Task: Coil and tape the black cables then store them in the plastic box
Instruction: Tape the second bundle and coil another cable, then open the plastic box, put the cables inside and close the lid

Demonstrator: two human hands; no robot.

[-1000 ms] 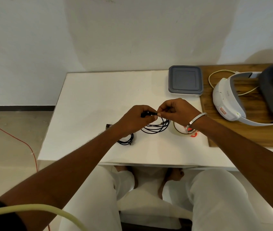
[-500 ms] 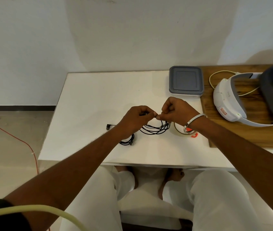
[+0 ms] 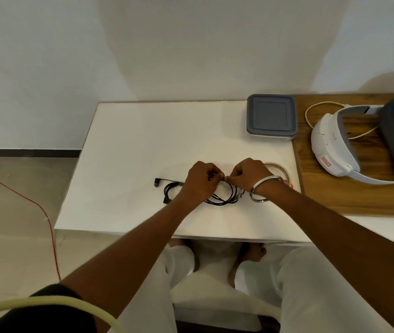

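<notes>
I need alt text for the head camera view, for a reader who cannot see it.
Two hands, left hand and right hand, pinch a coiled black cable together over a white table. A tape roll lies beside them, a closed plastic box behind.

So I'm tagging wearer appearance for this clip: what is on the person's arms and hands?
Both forearms are bare. The right hand has a plain silver metal bangle at the wrist. The left hand wears nothing; a black short sleeve covers that upper arm, crossed by a pale yellow cable.
</notes>
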